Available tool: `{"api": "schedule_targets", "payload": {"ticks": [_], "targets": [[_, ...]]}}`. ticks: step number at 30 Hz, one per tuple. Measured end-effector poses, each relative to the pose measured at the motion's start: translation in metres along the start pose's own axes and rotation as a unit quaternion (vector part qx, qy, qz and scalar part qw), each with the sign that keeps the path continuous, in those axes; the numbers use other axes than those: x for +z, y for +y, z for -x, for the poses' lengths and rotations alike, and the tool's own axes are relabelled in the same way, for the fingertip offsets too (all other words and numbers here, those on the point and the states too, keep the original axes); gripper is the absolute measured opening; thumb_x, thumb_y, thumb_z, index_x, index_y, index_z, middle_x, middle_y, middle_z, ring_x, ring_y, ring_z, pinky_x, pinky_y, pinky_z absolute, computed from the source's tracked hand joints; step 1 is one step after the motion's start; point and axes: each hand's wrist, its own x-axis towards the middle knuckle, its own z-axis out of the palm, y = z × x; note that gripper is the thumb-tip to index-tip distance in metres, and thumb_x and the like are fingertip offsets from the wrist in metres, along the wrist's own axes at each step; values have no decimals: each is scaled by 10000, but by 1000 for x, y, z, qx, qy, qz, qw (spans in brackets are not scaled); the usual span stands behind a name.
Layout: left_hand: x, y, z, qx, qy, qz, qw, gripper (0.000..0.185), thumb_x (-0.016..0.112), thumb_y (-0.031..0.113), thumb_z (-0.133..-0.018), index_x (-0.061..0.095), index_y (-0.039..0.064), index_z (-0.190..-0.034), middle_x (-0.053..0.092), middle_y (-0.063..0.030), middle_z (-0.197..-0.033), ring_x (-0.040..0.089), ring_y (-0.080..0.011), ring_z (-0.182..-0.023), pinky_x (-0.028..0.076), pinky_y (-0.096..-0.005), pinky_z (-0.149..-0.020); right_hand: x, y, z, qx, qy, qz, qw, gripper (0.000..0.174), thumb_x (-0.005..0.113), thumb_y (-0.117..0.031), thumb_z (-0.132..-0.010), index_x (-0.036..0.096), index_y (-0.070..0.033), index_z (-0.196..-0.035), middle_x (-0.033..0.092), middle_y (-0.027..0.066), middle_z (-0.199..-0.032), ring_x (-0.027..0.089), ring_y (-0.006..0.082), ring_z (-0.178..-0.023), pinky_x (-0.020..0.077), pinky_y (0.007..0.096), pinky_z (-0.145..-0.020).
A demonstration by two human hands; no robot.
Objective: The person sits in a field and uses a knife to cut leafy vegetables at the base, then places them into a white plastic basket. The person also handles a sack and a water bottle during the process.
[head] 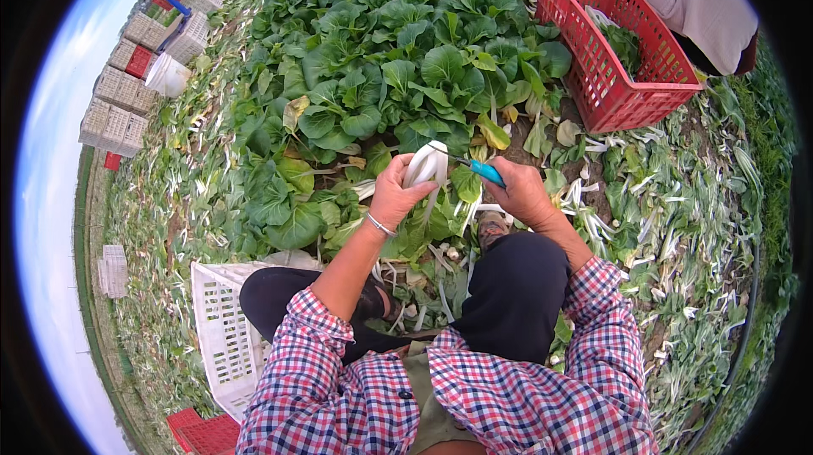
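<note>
My left hand (401, 191) grips a head of bok choy (430, 163) by its white stalks, base end up, with the leaves hanging below. In my right hand (517, 191) is the turquoise handle of a small knife (487, 173). Its thin dark blade reaches left to the cut end of the bok choy; whether it touches cannot be told. Beyond both hands stand dense growing bok choy plants (381, 87). Loose leaves and cut white stalks (587, 210) lie on the soil around my feet.
A red plastic crate (641, 102) holding some greens stands at the upper right, beside a partly visible person (705, 10). A white plastic crate (225, 328) is by my left leg. Stacked crates (120, 90) and a white bucket (167, 75) stand far left. A dark hose (749, 321) runs at right.
</note>
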Motion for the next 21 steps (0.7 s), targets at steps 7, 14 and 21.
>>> {"api": "schedule_targets", "payload": {"ticks": [7, 14, 21], "targets": [[7, 13, 21, 72, 55, -135, 987, 372, 728, 91, -701, 531, 35, -1012, 576, -15, -907, 533, -77, -809, 447, -235, -732, -7, -16, 2, -56, 17, 67, 996, 175, 631, -162, -751, 495, -71, -812, 578, 119, -708, 576, 341, -629, 458, 412, -541], [8, 16, 30, 162, 70, -178, 968, 481, 704, 64, -712, 495, 25, -1143, 576, -38, -996, 543, -107, -886, 447, -259, -795, -9, -18, 4, -67, 18, 80, 994, 163, 623, -166, -760, 504, -75, -824, 578, 125, -702, 578, 342, -638, 457, 417, -545], [3, 17, 39, 130, 32, -84, 987, 470, 667, -5, -741, 497, 36, -1177, 598, -59, -1042, 556, -98, -877, 457, -235, -772, 12, 23, 23, 98, -85, 121, 984, 175, 627, -187, -763, 541, -54, -839, 589, 188, -682, 584, 383, -695, 453, 459, -615]]}}
